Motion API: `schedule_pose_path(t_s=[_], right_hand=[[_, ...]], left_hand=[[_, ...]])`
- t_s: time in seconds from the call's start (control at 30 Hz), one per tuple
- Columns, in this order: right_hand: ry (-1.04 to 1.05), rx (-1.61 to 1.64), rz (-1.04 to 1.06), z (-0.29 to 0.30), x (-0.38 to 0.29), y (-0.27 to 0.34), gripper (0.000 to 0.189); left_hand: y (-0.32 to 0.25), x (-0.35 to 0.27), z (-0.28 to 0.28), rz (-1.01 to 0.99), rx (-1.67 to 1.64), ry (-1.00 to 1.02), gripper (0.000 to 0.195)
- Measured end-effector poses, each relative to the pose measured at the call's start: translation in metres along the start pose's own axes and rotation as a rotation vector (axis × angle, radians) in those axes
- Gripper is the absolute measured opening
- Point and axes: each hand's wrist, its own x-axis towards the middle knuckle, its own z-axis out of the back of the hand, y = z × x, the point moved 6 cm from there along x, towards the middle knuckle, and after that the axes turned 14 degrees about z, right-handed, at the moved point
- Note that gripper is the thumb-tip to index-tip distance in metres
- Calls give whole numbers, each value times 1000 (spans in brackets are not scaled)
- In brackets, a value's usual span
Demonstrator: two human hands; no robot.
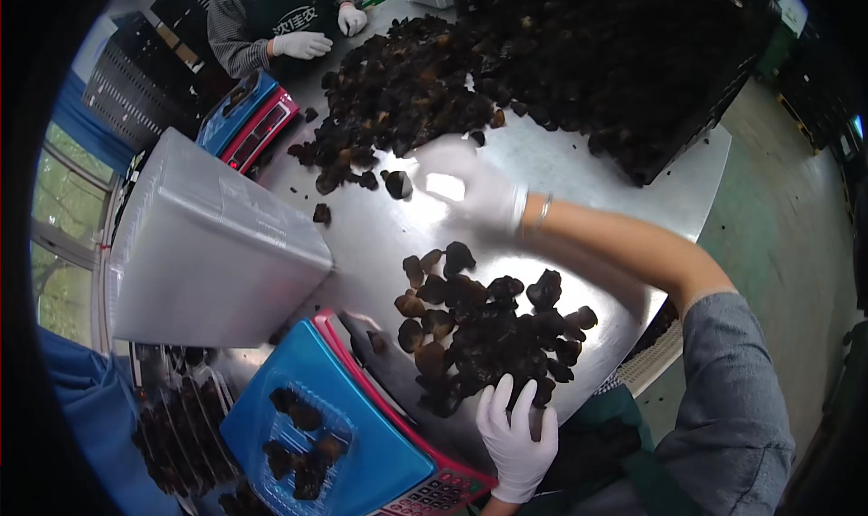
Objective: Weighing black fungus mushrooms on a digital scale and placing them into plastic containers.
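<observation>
A loose heap of dark brown mushroom-like pieces (pixel 488 336) lies on the shiny metal table (pixel 366 245) in front of me. My left hand (pixel 517 435), in a white glove, is at the heap's near edge, fingers spread and fingertips against the pieces. Farther off, my right hand (pixel 468 187), gloved too, is over the table beside the front of a much larger pile (pixel 407 89) of the same pieces. Motion blur hides whether it holds anything. Left of my left hand, a clear plastic tray (pixel 342 418) with several pieces sits on a blue-topped scale (pixel 380 462).
A translucent plastic bin (pixel 224 245) stands at the left. Beyond it is a second scale (pixel 251 123). A black crate (pixel 685 146) full of pieces lies tipped at the far right. Filled trays (pixel 183 435) are stacked lower left. Across the table, a co-worker's gloved hand (pixel 302 45) is near the edge.
</observation>
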Motion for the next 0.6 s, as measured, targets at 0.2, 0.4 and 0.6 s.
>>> schedule_pose_path(t_s=[0.2, 0.4, 0.6], right_hand=[[49, -1328, -578, 194, -30, -179, 64], [479, -656, -870, 147, -67, -161, 58], [488, -923, -711, 152, -73, -110, 68]], left_hand=[[-6, 3, -4, -22, 4, 15, 51], [-1, 4, 0, 9, 30, 7, 50], [-4, 3, -4, -7, 31, 20, 48]])
